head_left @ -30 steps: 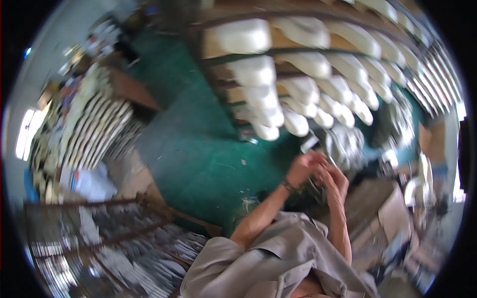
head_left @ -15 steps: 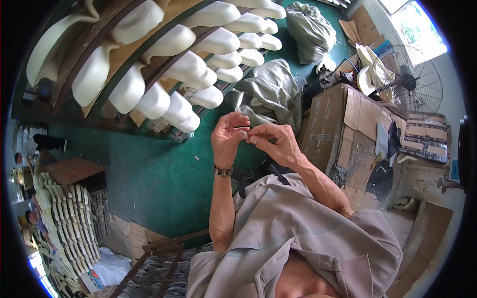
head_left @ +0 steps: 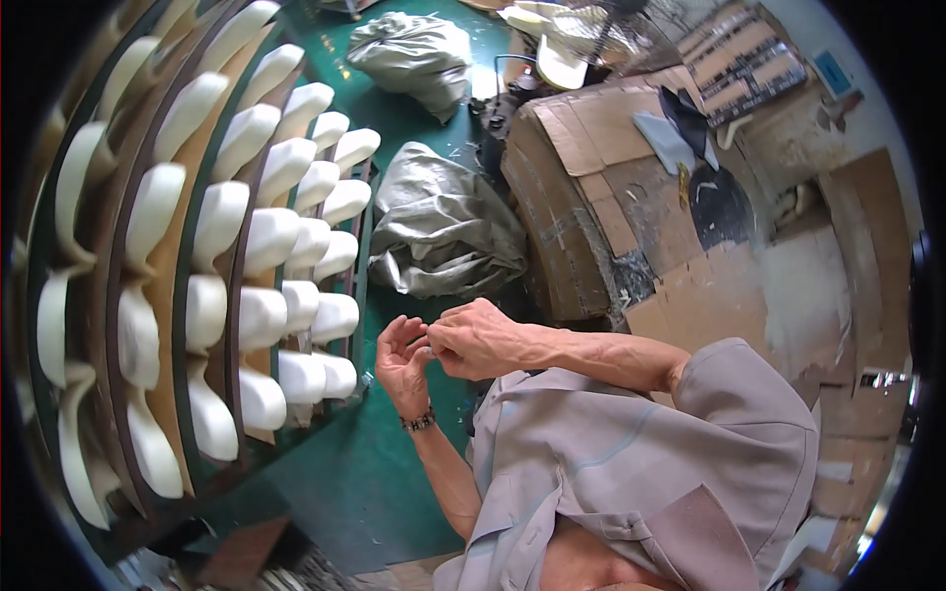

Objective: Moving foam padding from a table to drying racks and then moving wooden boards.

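Holds left hand (head_left: 399,368) loosely curled against right hand (head_left: 478,340) with fingers bunched; can't tell if pinching anything with either. See rack (head_left: 169,295) near left hand, loaded with white foot-shaped forms (head_left: 262,317). Beyond, note bulging grey sack (head_left: 443,222), hiding its contents, beside taped cardboard box (head_left: 557,222).

You are wearing a greyish-beige shirt (head_left: 601,483) with short, loose sleeves (head_left: 754,394), a faint bluish stripe (head_left: 623,442) and an opening at the neck; a dark, chunky bracelet (head_left: 419,422) is circling your left wrist.
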A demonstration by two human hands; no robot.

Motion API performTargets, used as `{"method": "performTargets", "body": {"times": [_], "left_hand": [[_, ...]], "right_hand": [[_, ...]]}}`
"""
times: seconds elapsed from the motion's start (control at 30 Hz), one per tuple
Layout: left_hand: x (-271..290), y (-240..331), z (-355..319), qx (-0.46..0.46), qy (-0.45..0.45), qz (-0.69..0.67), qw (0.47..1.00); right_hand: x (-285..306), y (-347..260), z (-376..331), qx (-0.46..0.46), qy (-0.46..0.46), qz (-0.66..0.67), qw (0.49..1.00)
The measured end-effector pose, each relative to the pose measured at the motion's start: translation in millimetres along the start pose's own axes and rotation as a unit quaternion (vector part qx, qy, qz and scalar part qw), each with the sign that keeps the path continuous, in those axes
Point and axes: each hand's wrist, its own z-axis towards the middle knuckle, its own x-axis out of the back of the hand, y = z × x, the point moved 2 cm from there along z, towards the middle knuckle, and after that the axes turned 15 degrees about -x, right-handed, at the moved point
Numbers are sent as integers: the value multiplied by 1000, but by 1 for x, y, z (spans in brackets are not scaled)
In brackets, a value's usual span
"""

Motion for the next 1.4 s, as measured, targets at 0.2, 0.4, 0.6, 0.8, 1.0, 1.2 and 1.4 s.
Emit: {"method": "performTargets", "body": {"times": [0.2,0.4,0.6,0.8,1.0,1.2,1.4], "left_hand": [[-40,-36,27,54,-82,-8,995],[-74,-71,46,91,-124,10,988],[-123,-113,70,136,-188,-7,973],[-185,-155,79,198,-281,-5,939],[-243,-172,66,266,-401,-94,871],[-189,-193,79,298,-389,50,870],[-84,-213,67,356,-301,195,863]], "right_hand": [[30,35,-13,-135,34,27,990],[57,71,-20,-191,110,6,975],[85,117,-33,-259,197,16,945],[118,167,-71,-340,277,191,878],[127,256,-252,-592,508,120,615],[77,250,-566,-833,504,-209,92],[45,242,-646,-870,477,0,125]]}}
